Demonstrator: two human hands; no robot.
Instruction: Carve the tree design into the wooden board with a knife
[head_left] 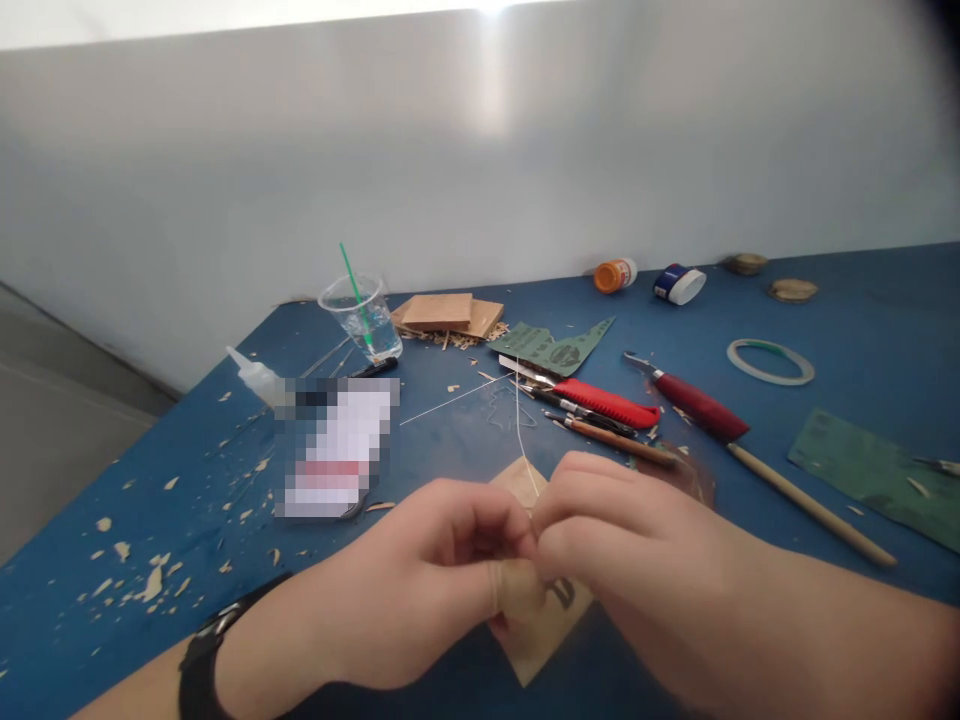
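Wooden board point(536, 648) sits under both hands; dark lettering point(559, 594) already on it. Right hand point(637, 530) pinches white string point(518, 415); left hand point(450, 575) meets it, grip hidden, can't tell. Long tail trails out, so looks unfinished. Sandpaper point(556, 346) and red-handled tool point(607, 402) could snag it. Cup point(361, 322), shavings point(154, 582) off left.

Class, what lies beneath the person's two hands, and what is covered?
Under the left hand and right hand is a flat tan piece; its top and bottom corners and a dark marking show. The hands cover its middle, so anything there can't be seen.
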